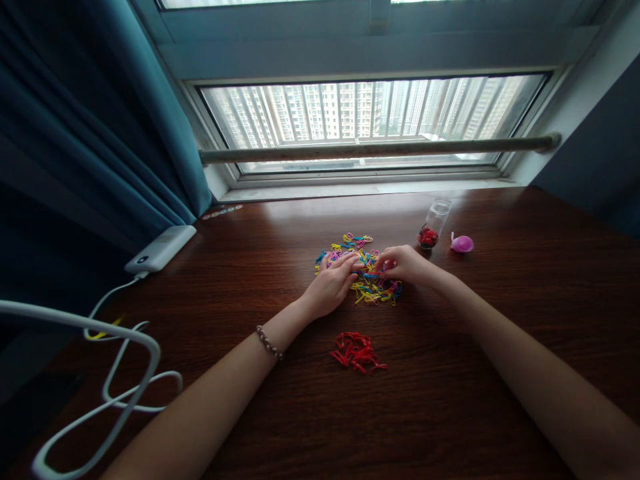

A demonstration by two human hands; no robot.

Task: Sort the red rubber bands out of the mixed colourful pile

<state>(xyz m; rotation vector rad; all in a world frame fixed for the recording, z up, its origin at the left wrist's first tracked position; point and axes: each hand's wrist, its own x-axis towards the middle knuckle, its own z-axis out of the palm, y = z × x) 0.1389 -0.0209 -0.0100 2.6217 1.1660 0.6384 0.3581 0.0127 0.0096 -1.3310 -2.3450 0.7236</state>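
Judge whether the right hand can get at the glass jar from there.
Probably yes: the jar stands just beyond the right hand, slightly to its right, and nothing visible blocks the way. Its fingers are at the multicoloured pile, though.

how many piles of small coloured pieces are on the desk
2: a mixed-colour pile, partly hidden by the left hand and right hand, and a red pile nearer the camera.
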